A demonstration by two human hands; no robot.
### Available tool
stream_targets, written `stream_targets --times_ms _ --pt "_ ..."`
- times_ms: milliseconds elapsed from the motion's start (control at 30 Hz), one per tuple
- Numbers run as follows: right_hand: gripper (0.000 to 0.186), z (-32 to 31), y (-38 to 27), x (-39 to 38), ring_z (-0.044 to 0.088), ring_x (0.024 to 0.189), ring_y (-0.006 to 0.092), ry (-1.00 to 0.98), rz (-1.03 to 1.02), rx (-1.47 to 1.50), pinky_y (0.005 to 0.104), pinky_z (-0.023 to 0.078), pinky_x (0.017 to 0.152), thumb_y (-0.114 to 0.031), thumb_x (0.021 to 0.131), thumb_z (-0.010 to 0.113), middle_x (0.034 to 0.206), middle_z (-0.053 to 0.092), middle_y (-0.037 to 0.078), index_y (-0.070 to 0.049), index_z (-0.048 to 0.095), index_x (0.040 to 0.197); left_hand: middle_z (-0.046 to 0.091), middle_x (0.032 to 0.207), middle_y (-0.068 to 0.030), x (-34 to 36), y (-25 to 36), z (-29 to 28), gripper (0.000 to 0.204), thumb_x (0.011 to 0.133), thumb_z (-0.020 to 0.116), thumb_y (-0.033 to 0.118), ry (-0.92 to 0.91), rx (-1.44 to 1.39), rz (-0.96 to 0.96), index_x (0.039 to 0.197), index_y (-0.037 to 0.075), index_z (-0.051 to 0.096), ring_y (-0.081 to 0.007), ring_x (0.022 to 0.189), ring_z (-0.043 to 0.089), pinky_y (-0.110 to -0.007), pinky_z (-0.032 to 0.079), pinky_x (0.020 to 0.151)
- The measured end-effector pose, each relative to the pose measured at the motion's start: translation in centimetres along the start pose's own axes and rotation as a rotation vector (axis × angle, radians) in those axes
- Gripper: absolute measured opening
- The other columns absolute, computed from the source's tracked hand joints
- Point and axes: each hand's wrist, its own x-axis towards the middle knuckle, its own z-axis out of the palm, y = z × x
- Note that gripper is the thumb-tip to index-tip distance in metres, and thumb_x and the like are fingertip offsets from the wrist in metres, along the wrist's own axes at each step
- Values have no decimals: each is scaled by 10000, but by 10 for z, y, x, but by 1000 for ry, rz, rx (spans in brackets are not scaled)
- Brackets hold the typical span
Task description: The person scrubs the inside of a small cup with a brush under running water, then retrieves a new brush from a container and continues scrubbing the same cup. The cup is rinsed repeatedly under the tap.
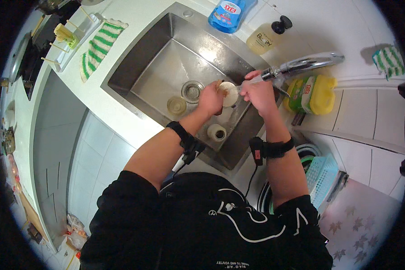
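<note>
My left hand [211,98] is closed on a small round pale cup [231,95], held over the sink [162,67] with brownish residue showing in it. Close by on the right, my right hand [260,94] has its fingers wrapped round the outlet end of the chrome faucet [297,65]. Clear water [248,84] runs from there toward the cup. On the sink floor stand a clear glass [176,105], beside the drain strainer [192,92], and a small whitish jar [217,132] with a dark open mouth, below my left wrist.
Behind the sink stand a blue detergent bottle [226,17] and a pump bottle [264,38]. A yellow jug [314,94] is right of the faucet. A green-striped cloth [102,46] lies on the left counter. A light-blue basket [321,180] sits at the lower right.
</note>
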Motion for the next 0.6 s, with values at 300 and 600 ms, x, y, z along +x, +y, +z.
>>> stream_targets --times_ms 300,600 --pt "140 1 -2 -9 594 537 151 -110 25 -148 286 477 493 -61 865 566 688 631 80 -11 549 995 676 992 -270 0 4 3 307 871 582 150 11 -29 -39 1140 20 654 -442 954 649 -489 516 837" --pt "159 6 12 -13 621 585 165 -132 37 -194 308 492 499 -33 866 568 768 629 105 9 542 1017 676 963 -271 1 8 1 284 869 556 169 15 -18 -17 1077 1 650 -454 943 646 -505 509 837"
